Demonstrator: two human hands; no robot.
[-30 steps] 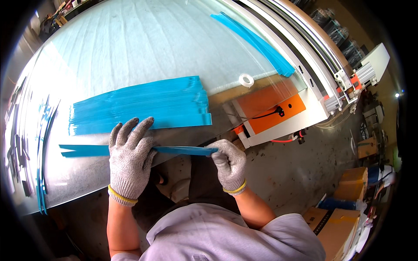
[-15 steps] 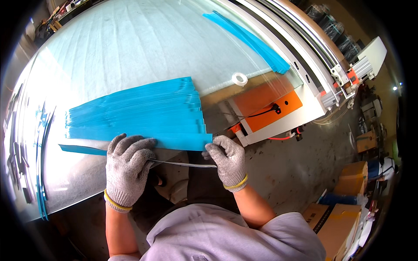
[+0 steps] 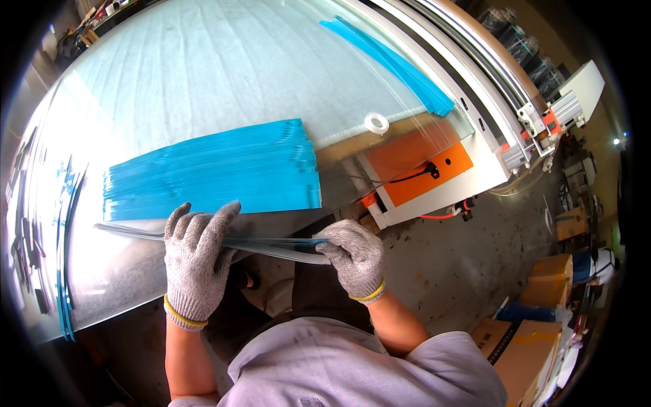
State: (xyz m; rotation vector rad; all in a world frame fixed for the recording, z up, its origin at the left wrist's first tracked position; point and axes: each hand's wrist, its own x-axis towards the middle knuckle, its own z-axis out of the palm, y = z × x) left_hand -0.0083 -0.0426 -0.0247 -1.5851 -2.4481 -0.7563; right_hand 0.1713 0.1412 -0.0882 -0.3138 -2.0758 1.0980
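Note:
My left hand (image 3: pixel 198 263), in a grey knit glove with a yellow cuff, is at the table's near edge. Long thin strips (image 3: pixel 278 252), blue and grey-white, pass through its grip, the index finger raised. My right hand (image 3: pixel 352 256), gloved alike, pinches their right end beyond the edge. The strips are tilted nearly edge-on, fanning slightly apart between the hands; whether they are separate strips or layers of one, I cannot tell. Just beyond my left hand, a stack of bright blue strips (image 3: pixel 217 173) lies flat and overlapping.
The glass-like table top (image 3: pixel 224 81) carries a white tape roll (image 3: pixel 376 123), more blue strips (image 3: pixel 393 64) at the far right, and thin dark strips (image 3: pixel 30 251) at the left. A white machine frame (image 3: pixel 475 169) with an orange panel borders the right. Cardboard boxes (image 3: pixel 529 346) stand lower right.
The nearest blue strip has come away from the stack's front edge, toward me, and turned edge-on. My right hand has moved slightly nearer my body; my left index finger has lifted.

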